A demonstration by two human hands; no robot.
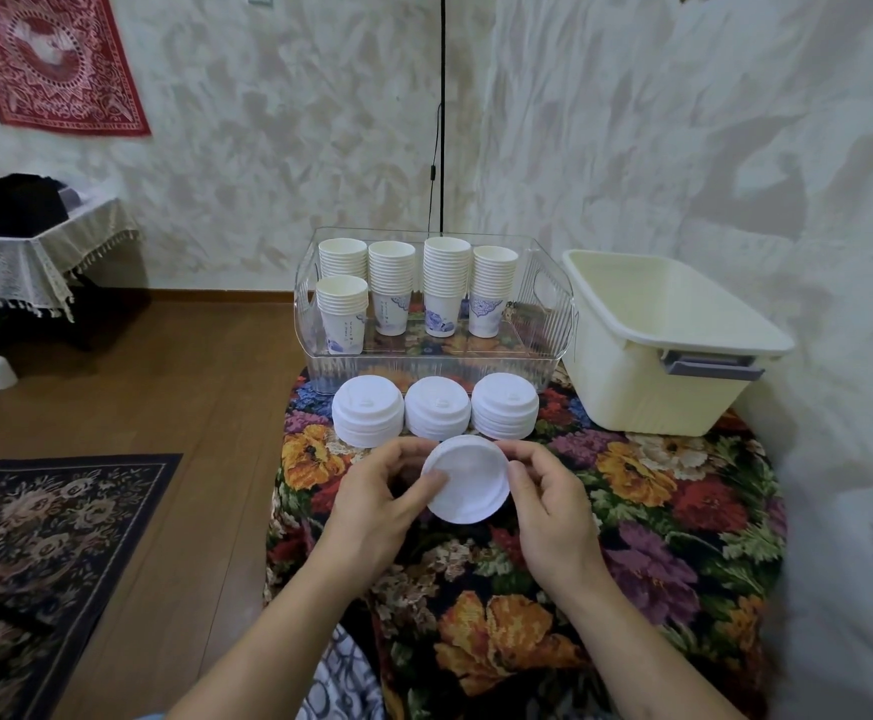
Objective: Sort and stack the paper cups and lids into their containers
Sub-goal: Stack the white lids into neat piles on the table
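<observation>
Sitting between both hands: lid, seemingly upturned.

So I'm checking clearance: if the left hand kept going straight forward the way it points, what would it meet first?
Probably the middle lid stack, just beyond the held lid the left hand grips; depth is uncertain.

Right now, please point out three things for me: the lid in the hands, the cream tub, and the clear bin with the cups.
lid [468, 485]: head view, middle of its underside.
cream tub [647, 397]: head view, bare front wall.
clear bin [445, 368]: head view, ribbed front wall.
</observation>
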